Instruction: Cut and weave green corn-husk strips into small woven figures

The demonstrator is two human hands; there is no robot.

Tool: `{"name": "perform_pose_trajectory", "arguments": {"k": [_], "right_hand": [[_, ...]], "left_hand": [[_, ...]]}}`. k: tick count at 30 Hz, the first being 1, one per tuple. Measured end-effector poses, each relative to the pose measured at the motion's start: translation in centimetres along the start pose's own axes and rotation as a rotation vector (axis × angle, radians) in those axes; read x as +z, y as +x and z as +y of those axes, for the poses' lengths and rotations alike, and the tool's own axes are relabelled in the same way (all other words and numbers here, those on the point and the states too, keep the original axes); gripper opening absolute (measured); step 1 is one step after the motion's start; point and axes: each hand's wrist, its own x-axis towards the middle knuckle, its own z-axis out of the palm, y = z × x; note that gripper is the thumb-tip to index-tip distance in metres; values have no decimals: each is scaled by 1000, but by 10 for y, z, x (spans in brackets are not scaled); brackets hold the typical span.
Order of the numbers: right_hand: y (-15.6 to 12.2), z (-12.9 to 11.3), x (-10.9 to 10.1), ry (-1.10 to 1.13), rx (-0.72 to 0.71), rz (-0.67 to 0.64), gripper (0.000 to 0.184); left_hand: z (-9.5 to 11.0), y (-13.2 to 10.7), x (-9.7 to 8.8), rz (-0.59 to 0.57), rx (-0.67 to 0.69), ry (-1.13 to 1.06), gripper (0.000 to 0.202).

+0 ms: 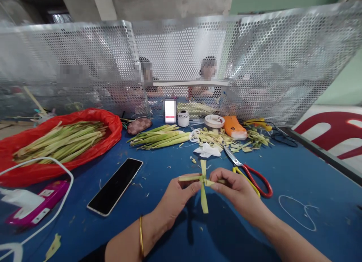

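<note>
Between my hands, above the blue table (124, 228), is a cross of folded pale green leaf strips (204, 203). Its ends stick out up, down and to the left. My left hand (175, 198) pinches it near the centre, thumb in front. With thumb and fingertips, my right hand (240, 188) grips the strip end on the right side. Scissors (258, 179) with red and yellow handles lie just beyond my right hand, which partly covers them. Leaf scraps (210, 137) and a crumpled white tissue (207, 150) lie past the cross.
At left are a red bag (113, 122) of long leaves, a purple power strip (52, 196) with white cable, and a black-screened phone (115, 186). Cut leaves (158, 137), a tape roll (214, 121) and an orange packet (235, 128) line the back. People sit behind the perforated metal screen (181, 39).
</note>
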Motion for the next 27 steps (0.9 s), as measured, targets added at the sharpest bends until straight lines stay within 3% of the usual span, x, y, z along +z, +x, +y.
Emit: {"name": "perform_pose_trajectory", "arguments": {"k": [4, 8, 14, 22, 24, 27], "right_hand": [[-1, 0, 3, -163, -156, 12, 13], [-2, 0, 5, -222, -223, 17, 12], [-2, 0, 7, -192, -235, 5, 13], [-1, -1, 10, 0, -116, -10, 15], [0, -2, 6, 77, -82, 51, 17], [2, -2, -4, 211, -38, 262, 21]], "left_hand": [[-3, 2, 2, 103, 96, 56, 31], [-2, 3, 1, 154, 187, 61, 31], [-2, 1, 3, 45, -7, -72, 44], [-2, 0, 4, -34, -132, -286, 38], [-3, 1, 4, 12, -158, -344, 35], [-4, 2, 3, 57, -188, -401, 32]]}}
